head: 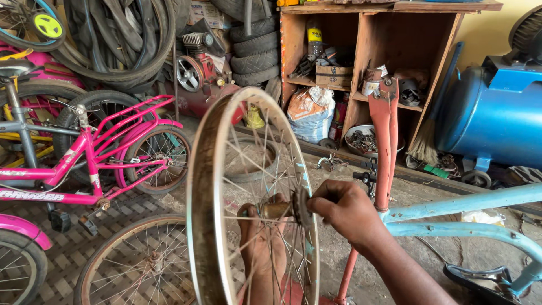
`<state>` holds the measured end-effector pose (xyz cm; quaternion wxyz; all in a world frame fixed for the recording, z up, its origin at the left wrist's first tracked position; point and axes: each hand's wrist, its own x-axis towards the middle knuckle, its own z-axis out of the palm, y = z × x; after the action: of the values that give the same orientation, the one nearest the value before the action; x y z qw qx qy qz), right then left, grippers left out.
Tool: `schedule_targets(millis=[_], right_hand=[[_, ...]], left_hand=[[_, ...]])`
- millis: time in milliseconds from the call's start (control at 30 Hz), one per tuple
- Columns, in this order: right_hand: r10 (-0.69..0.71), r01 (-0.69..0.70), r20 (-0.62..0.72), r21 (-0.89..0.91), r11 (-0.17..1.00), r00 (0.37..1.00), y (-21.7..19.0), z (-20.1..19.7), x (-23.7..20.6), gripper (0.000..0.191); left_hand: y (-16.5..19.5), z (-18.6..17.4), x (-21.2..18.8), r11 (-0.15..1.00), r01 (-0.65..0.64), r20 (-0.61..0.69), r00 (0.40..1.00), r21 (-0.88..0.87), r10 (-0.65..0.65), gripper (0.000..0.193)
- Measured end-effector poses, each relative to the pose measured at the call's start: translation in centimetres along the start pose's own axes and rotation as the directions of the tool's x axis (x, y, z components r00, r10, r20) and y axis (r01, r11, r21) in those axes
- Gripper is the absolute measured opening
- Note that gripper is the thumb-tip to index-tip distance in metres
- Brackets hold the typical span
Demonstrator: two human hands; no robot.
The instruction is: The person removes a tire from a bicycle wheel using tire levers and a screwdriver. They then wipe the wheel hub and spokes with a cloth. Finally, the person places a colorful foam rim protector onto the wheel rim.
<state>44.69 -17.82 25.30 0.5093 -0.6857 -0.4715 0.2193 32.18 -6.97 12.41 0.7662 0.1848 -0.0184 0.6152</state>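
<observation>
**What you can't really make out here**

Left hand [262, 248] sits behind the spokes of the bare wheel [248, 197], its fingers mostly screened. Right-hand fingers [323, 200] cover the hub's end. Below them, the wheel rim and the right forearm run off the bottom edge.

The right hand [344, 210] comes in from the lower right, with the forearm rising at a slant from the bottom edge. Its wrist is bent a little and the back of the hand faces up. The fingers are curled inward and pinched together at the tips, in a closed grip. The left hand [261, 240] is lower, seen through spokes; it seems to reach up with a closed grip.
</observation>
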Motion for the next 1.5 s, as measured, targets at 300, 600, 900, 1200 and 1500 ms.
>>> schedule_targets(millis=[300, 600, 900, 1200, 1500], right_hand=[[0.156, -0.142, -0.029, 0.276, 0.951, 0.987, 1.8, 0.5, 1.6, 0.016], [0.427, -0.47, 0.215, 0.554, 0.687, 0.878, 2.9, -1.3, 1.2, 0.013], [0.12, -0.118, 0.018, 0.38, 0.917, 0.993, 3.1, -5.4, 0.9, 0.032], [-0.146, 0.004, 0.138, 0.713, 0.702, 0.98, -2.0, -6.1, -2.0, 0.083], [0.105, -0.035, -0.261, 0.26, 0.965, 0.96, -3.3, -5.9, -2.6, 0.039]], left_hand=[[0.6, -2.0, -0.1, 0.994, 0.078, -0.197, 0.979, 0.075, -0.062, 0.032], [-0.7, -4.0, 1.0, 0.934, 0.213, 0.6, 0.8, -0.286, 0.001, 0.028], [2.4, -6.5, 2.5, 1.0, 0.009, -0.17, 0.985, 0.018, -0.005, 0.04], [0.3, -6.2, 2.2, 0.867, -0.194, -0.194, 0.93, 0.459, 0.311, 0.077], [2.8, 2.0, 0.2, 0.556, -0.365, 0.289, 0.931, 0.747, 0.222, 0.098]])
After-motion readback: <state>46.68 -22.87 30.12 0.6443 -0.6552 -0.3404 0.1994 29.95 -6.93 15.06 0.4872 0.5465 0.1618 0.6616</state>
